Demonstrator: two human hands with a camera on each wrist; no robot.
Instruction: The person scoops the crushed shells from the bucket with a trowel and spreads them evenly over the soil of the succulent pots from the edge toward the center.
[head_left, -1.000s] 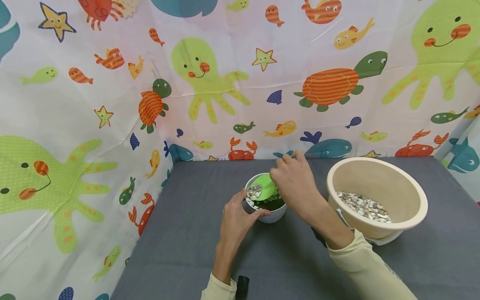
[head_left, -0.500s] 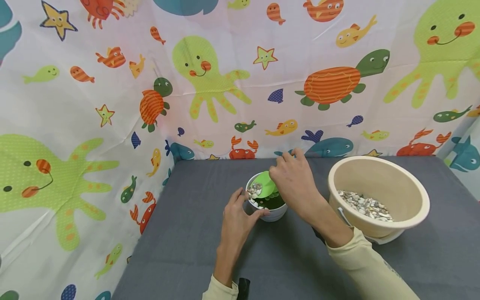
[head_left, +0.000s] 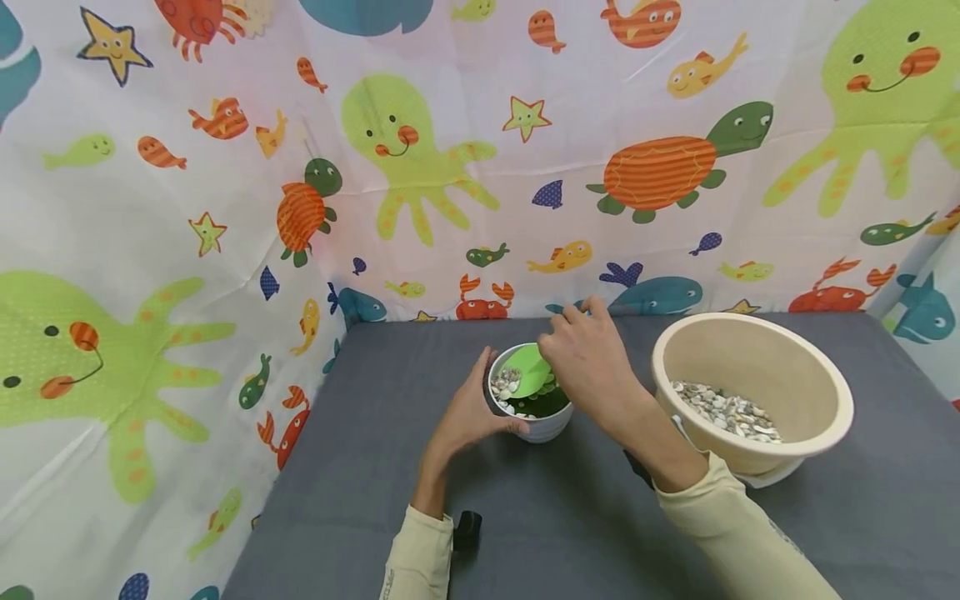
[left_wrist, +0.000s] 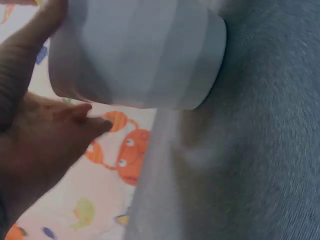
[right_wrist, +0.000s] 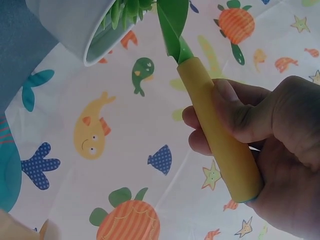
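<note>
A small white pot [head_left: 545,430] stands on the grey cloth, holding dark soil, a green plant [right_wrist: 122,12] and pale pebbles or shells along its left side. My left hand [head_left: 468,412] grips the pot from the left, thumb at the near side and fingers round the far side. In the left wrist view the ribbed wall of the pot fills the top. My right hand [head_left: 588,362] holds a toy trowel by its yellow handle [right_wrist: 220,130]. Its green blade [head_left: 531,371] hangs over the pot's opening, small pebbles at its left edge.
To the right stands a large beige tub [head_left: 825,375] with a layer of small shells or pebbles [head_left: 727,412] inside. A sea-animal printed curtain [head_left: 450,150] closes off the back and left of the grey table [head_left: 360,500].
My left hand has shifted round the pot, its fingers now further round the far rim and the forearm lower to the left. The right hand and trowel have barely moved.
</note>
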